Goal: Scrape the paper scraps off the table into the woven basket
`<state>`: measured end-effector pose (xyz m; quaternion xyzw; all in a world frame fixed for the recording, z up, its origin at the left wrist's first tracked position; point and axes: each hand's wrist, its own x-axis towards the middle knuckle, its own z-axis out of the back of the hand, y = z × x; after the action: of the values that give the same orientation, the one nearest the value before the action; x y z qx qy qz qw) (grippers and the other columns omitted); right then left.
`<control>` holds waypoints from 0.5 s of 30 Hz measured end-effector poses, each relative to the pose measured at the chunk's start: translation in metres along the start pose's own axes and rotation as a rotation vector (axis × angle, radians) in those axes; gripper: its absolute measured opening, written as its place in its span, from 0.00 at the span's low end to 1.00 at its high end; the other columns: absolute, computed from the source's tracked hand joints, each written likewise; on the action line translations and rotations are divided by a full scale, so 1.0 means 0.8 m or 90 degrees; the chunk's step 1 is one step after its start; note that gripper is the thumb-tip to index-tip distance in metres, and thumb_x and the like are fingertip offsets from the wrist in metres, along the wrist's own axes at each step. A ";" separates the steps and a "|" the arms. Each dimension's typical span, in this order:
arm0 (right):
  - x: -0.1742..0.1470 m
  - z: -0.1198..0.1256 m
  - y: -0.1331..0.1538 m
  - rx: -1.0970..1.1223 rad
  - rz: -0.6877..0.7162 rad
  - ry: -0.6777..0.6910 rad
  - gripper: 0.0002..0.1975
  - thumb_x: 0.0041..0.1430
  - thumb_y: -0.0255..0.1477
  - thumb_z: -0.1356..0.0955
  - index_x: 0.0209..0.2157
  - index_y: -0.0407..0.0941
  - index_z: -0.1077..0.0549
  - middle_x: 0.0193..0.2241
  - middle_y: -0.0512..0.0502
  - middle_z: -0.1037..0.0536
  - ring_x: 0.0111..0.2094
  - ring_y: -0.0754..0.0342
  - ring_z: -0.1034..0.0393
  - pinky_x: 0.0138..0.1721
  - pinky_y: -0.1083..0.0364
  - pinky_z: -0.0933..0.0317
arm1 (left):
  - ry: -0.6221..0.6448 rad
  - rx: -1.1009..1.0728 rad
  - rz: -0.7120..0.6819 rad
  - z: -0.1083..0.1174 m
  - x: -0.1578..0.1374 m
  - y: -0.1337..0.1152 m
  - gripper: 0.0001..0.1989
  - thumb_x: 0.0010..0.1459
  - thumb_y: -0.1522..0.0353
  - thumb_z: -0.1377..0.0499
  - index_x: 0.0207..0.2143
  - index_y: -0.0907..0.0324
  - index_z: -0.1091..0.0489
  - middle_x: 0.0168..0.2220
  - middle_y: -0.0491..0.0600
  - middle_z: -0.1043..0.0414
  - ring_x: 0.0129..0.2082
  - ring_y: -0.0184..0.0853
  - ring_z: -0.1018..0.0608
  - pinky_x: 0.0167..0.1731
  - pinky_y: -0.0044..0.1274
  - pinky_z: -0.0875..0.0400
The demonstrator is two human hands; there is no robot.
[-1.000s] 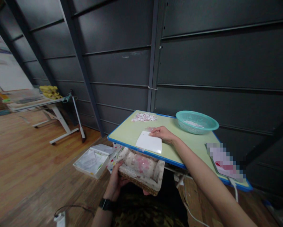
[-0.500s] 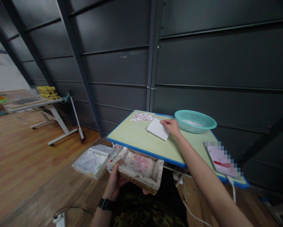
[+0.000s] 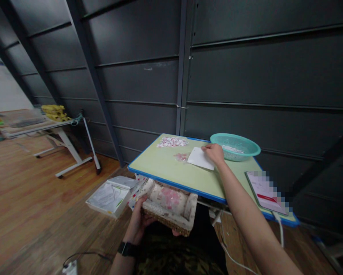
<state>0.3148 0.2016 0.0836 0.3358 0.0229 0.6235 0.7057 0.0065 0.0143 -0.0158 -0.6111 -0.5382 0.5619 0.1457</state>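
Observation:
My left hand [image 3: 141, 217] grips the left side of a lined wicker basket [image 3: 185, 226], held tilted below the table's front edge. Pink pieces [image 3: 170, 197] lie inside on the pale, spotted lining. Over the table my right hand [image 3: 214, 152] is closed on the top edge of a white card [image 3: 200, 158]. Just left of the card is a small cluster of pinkish pieces [image 3: 181, 156], too small to make out. Farther back lies a heap of small white-and-pink pieces [image 3: 172, 142]. Beside my right hand stands a teal plastic basin [image 3: 253, 148] holding white pieces.
The pale yellow table [image 3: 156, 162] has a blue rim. A tablet-like device [image 3: 264, 191] with a white cable rests at its right edge. An opened white box [image 3: 109, 196] is on the floor to the left. A second table [image 3: 30, 128] stands far left, and a dark panelled wall [image 3: 137, 84] behind.
My right hand has moved the white card rightward over the table, and the small pinkish cluster now shows to its left. My left hand and the basket have hardly moved.

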 end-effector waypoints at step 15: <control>-0.002 -0.012 0.007 0.121 0.061 0.082 0.15 0.56 0.34 0.34 0.33 0.39 0.17 0.31 0.39 0.17 0.32 0.48 0.25 0.30 0.56 0.41 | 0.003 -0.007 -0.005 0.002 0.004 0.002 0.17 0.57 0.62 0.42 0.47 0.56 0.35 0.29 0.45 0.28 0.24 0.36 0.23 0.28 0.32 0.22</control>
<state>0.3053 0.2048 0.0781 0.3611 0.1105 0.6720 0.6371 0.0050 0.0155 -0.0190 -0.6111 -0.5430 0.5573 0.1455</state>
